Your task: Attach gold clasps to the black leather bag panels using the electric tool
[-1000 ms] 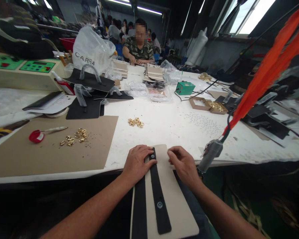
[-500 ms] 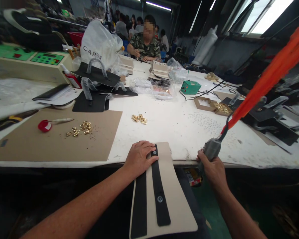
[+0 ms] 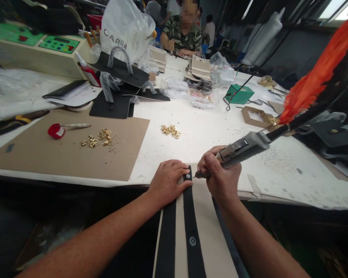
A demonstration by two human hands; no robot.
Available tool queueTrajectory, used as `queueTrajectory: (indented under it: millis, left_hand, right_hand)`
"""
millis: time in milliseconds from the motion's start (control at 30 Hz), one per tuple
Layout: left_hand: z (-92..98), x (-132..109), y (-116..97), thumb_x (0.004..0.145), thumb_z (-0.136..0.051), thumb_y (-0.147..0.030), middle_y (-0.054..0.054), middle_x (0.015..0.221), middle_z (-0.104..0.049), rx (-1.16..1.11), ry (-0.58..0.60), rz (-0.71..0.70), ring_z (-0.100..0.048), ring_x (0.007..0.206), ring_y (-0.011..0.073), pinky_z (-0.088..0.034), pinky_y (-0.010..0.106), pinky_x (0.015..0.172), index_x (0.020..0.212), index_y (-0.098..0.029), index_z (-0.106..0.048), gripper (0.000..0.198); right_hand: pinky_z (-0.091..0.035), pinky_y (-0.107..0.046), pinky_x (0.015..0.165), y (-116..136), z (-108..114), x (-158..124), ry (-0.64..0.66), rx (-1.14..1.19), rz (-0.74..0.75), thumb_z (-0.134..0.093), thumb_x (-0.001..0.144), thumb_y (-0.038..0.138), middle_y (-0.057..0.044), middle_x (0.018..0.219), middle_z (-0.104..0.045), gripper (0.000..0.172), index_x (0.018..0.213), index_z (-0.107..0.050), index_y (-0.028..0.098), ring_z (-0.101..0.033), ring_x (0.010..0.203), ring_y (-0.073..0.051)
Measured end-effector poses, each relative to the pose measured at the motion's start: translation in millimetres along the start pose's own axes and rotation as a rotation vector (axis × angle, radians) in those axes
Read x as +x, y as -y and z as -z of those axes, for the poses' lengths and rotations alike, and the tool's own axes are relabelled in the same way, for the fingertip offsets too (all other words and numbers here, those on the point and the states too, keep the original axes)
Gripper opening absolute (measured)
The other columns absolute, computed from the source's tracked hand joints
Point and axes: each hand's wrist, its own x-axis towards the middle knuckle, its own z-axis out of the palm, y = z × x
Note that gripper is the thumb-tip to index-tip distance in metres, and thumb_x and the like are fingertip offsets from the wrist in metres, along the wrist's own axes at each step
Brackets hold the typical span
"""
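My left hand lies flat, fingers together, on the top end of a black strap that rests on a beige board at the table's near edge. The strap carries a metal stud near its top and another lower down. My right hand is closed round a grey powered hand tool. The tool's tip points at the upper stud, just right of it. An orange sleeve wraps the tool's cable, which runs up to the right.
A brown cardboard sheet with gold fittings and a red-headed tool lies to the left. More gold fittings sit on the white table. Black bag panels, a green box and a seated person are further back.
My right hand left the board, took the hanging tool at the table's edge, and brought it to the upper stud. The left hand stayed on the strap.
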Motion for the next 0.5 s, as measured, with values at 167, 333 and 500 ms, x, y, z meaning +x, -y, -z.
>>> queueTrajectory:
  millis: [167, 333, 500]
  left_hand:
    - [1.4, 1.2, -0.1, 0.084, -0.084, -0.038, 0.001, 0.124, -0.078, -0.016, 0.016, 0.014, -0.062, 0.128, 0.0289, -0.043, 0.051, 0.109, 0.11, -0.025, -0.074, 0.03]
    - [3.6, 1.7, -1.4, 0.085, -0.084, -0.036, 0.001, 0.124, -0.077, -0.027, 0.041, 0.029, -0.061, 0.128, 0.0291, -0.043, 0.051, 0.108, 0.111, -0.026, -0.074, 0.029]
    - [3.7, 0.9, -1.4, 0.085, -0.084, -0.035, 0.002, 0.125, -0.076, -0.032, 0.044, 0.027, -0.061, 0.128, 0.0291, -0.043, 0.051, 0.109, 0.112, -0.027, -0.074, 0.03]
  right_hand:
    - [-0.049, -0.027, 0.051, -14.8, -5.4, 2.7, 0.001, -0.108, 0.012, -0.085, 0.083, 0.045, 0.003, 0.062, -0.058, 0.033, 0.08, -0.063, 0.021, -0.056, 0.054, -0.014]
    - [-0.046, -0.028, 0.052, -19.7, -7.1, 1.1, 0.045, -0.089, -0.005, -0.085, 0.085, 0.04, 0.004, 0.063, -0.059, 0.029, 0.082, -0.063, 0.021, -0.055, 0.055, -0.014]
    - [-0.047, -0.028, 0.053, -20.9, -7.5, 1.2, 0.039, -0.097, -0.02, -0.085, 0.084, 0.04, 0.004, 0.065, -0.059, 0.029, 0.083, -0.063, 0.02, -0.055, 0.056, -0.013]
